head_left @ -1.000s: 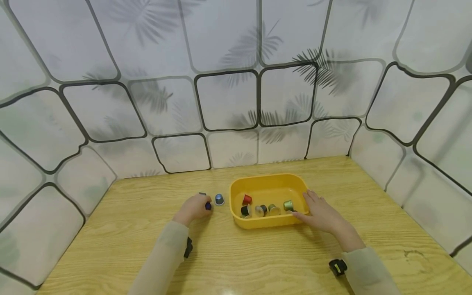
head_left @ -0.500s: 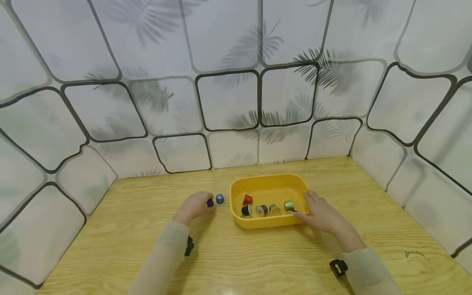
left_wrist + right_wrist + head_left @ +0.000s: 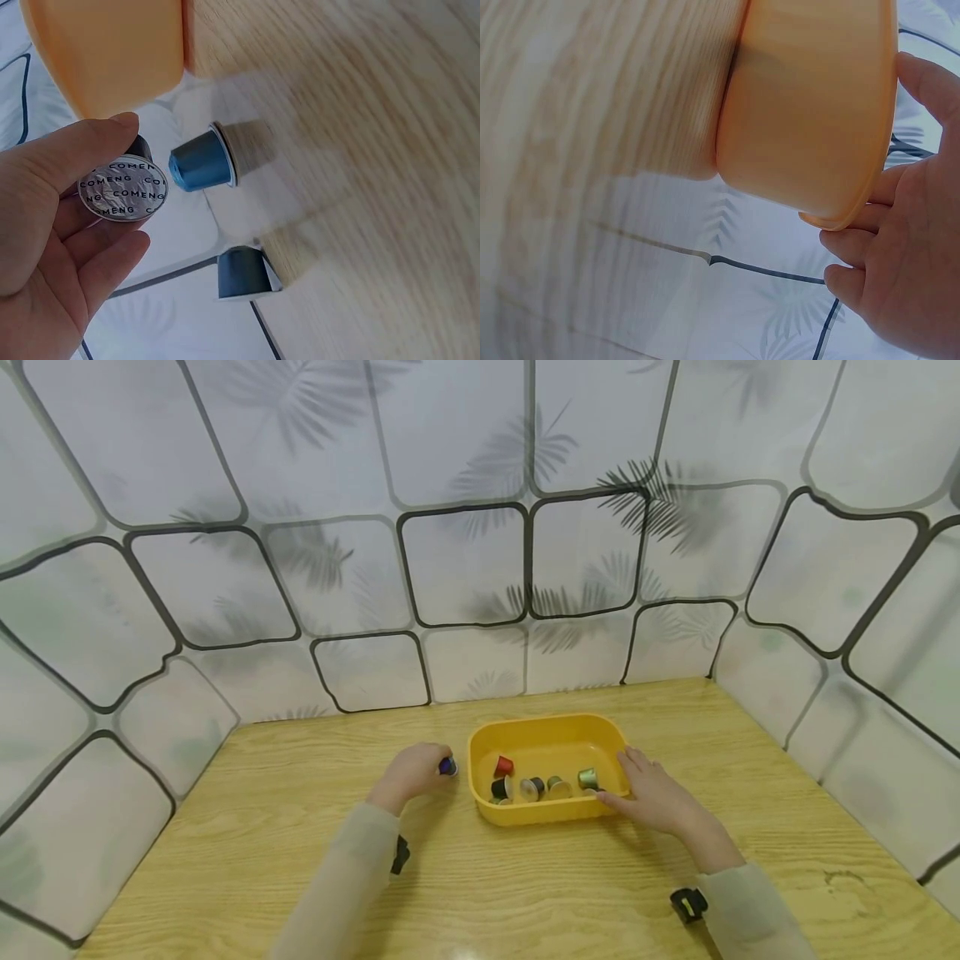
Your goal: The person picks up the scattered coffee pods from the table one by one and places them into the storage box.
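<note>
My left hand [image 3: 412, 772] pinches a dark coffee capsule [image 3: 124, 191] between thumb and fingers, its silver foil lid printed COMENG turned to the left wrist camera. Just beyond the fingertips a blue coffee capsule [image 3: 202, 161] stands on the table, mostly hidden by the hand in the head view. A second, dark blue-grey capsule [image 3: 244, 271] is near it, hidden from the head camera. My right hand [image 3: 660, 802] holds the yellow plastic bin [image 3: 543, 811] at its near right corner, thumb on the front rim and fingers over the end rim.
Inside the bin lie a red capsule [image 3: 503, 766], a black one [image 3: 499, 788], a light green one [image 3: 587, 777] and several others along the front wall. The wood-grain table [image 3: 480, 893] meets a patterned cloth wall [image 3: 472, 568] at the back and sides.
My left hand has shifted right with the dark capsule, towards the bin, and now covers most of the blue capsule. The right hand and the bin stay put.
</note>
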`<act>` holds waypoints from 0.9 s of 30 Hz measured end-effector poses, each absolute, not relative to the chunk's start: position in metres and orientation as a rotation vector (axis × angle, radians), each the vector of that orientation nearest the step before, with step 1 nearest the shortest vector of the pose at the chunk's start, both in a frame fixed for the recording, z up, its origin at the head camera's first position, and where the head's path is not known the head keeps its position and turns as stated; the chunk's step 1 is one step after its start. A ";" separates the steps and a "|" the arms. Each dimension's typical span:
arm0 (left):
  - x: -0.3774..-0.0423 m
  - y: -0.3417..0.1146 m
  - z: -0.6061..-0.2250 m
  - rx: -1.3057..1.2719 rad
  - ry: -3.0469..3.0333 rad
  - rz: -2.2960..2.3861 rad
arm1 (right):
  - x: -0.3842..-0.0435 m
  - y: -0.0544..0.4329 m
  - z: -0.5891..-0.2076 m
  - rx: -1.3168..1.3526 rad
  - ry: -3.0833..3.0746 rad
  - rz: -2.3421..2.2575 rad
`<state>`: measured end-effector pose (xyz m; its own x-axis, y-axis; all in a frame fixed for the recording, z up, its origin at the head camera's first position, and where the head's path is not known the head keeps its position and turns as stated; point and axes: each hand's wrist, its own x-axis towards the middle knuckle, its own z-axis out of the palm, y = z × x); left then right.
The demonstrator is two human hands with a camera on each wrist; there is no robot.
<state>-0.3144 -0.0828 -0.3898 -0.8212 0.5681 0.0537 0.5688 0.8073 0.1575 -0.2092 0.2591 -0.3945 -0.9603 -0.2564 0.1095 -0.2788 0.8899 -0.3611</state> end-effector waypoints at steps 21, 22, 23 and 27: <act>-0.309 -0.063 -0.365 -0.965 -2.931 -0.199 | -0.209 0.260 -0.396 0.429 -2.989 0.586; -0.309 -0.062 -0.364 -0.964 -2.928 -0.194 | -0.208 0.260 -0.395 0.428 -2.991 0.586; -0.308 -0.061 -0.363 -0.962 -2.926 -0.188 | -0.208 0.260 -0.395 0.427 -2.992 0.586; -0.306 -0.055 -0.358 -0.951 -2.922 -0.182 | -0.208 0.259 -0.394 0.428 -2.992 0.582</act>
